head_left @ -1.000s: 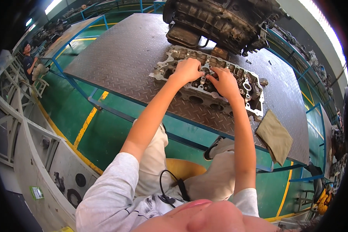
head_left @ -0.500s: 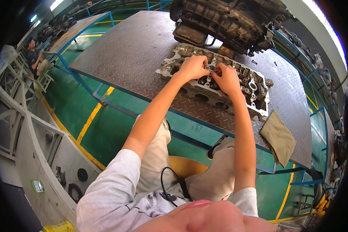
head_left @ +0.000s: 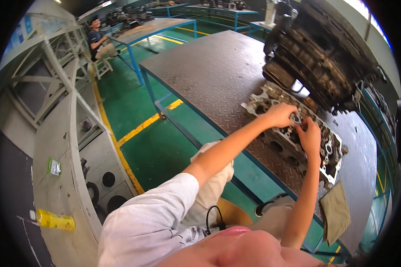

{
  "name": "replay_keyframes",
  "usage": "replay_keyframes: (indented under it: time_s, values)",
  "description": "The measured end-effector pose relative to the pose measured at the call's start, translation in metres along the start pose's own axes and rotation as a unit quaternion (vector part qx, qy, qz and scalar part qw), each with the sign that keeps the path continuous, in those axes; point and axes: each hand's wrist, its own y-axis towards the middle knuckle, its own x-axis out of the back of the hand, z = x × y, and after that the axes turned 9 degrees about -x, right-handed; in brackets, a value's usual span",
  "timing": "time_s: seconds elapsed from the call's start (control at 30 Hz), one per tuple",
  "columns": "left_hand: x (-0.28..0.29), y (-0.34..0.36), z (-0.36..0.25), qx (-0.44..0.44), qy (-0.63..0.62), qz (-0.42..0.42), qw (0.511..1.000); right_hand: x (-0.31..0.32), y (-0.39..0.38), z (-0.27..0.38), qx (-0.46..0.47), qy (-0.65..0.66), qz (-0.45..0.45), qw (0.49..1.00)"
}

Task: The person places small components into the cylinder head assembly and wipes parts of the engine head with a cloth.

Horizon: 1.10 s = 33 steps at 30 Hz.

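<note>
An engine cylinder head (head_left: 278, 143), grey metal with open ports along its near side, lies on the steel-plate table. Both hands work over its middle. My left hand (head_left: 281, 115) is closed, its fingertips pinching a small grey metal part (head_left: 295, 118) that looks like a bearing cap. On the other side of that part, my right hand (head_left: 310, 135) is bent with thumb and fingers drawn together against it. Fingers partly cover the part, so whether it touches the cylinder head cannot be told.
A large dark engine block (head_left: 321, 58) stands just behind the cylinder head. An olive cloth (head_left: 335, 212) hangs over the table's (head_left: 200, 71) near edge. At left are a grey metal frame bench (head_left: 53, 187) with a yellow bottle (head_left: 55, 220), and a seated person (head_left: 98, 42) farther off.
The view has swung left, so the table and engine parts appear farther right. Both hands stay together at the middle of the cylinder head, where the small metal part now shows more plainly.
</note>
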Motion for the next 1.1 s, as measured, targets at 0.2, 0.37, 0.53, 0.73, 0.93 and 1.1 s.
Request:
replay_keyframes:
  time_s: [0.2, 0.37, 0.53, 0.73, 0.93, 1.1]
  values:
    - [0.009, -0.004, -0.003, 0.064, 0.047, -0.017, 0.997, -0.005, 0.0, -0.001, -0.024, 0.03, 0.016, 0.999]
    - [0.012, -0.007, -0.004, 0.075, 0.068, 0.002, 0.995, 0.001, -0.004, -0.005, -0.009, 0.003, 0.024, 1.0]
    - [0.017, -0.011, 0.001, 0.048, 0.055, 0.046, 0.996, 0.004, -0.004, -0.008, 0.041, 0.034, 0.054, 0.997]
    - [0.018, -0.012, 0.004, 0.052, 0.097, 0.074, 0.991, 0.011, -0.006, -0.01, 0.017, 0.029, 0.074, 0.997]
    - [0.015, -0.012, 0.001, 0.054, 0.099, 0.069, 0.991, 0.01, -0.008, -0.012, 0.04, -0.061, 0.073, 0.995]
    - [0.003, -0.004, -0.009, -0.001, 0.045, 0.004, 0.999, 0.009, -0.01, -0.013, 0.042, -0.071, 0.038, 0.996]
